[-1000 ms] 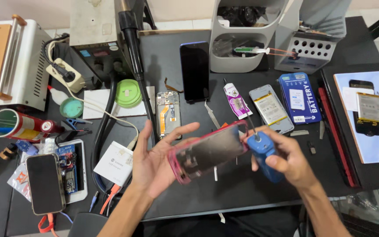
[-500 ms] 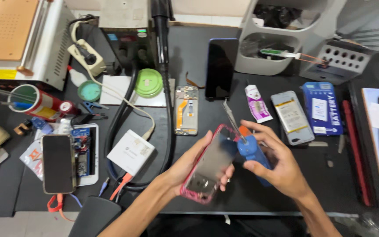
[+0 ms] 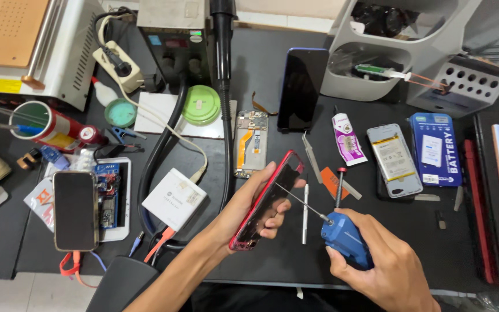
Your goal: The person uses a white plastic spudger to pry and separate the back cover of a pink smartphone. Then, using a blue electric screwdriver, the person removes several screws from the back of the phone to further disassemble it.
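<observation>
My left hand [image 3: 248, 209] grips a red-framed phone [image 3: 267, 199], tilted on its long edge above the black mat, its dark glass facing right. My right hand [image 3: 380, 267] is closed around a blue screwdriver handle [image 3: 346, 239]; its thin metal shaft [image 3: 300, 202] points up-left and its tip touches the phone's face near the upper half. A white stick tool [image 3: 305, 212] lies on the mat between my two hands.
Behind the phone lie an open phone chassis [image 3: 250, 143], a black phone [image 3: 302, 88], tweezers [image 3: 312, 156], a glue tube [image 3: 346, 138] and two batteries [image 3: 395, 159] [image 3: 432, 149]. A white adapter box [image 3: 174, 199] and another phone [image 3: 75, 209] sit left. Grey tool holders [image 3: 411, 52] stand at the back right.
The phone has turned from lying flat in my left hand to standing on edge. My right hand drew back to the lower right, and the screwdriver tip now meets the phone's face.
</observation>
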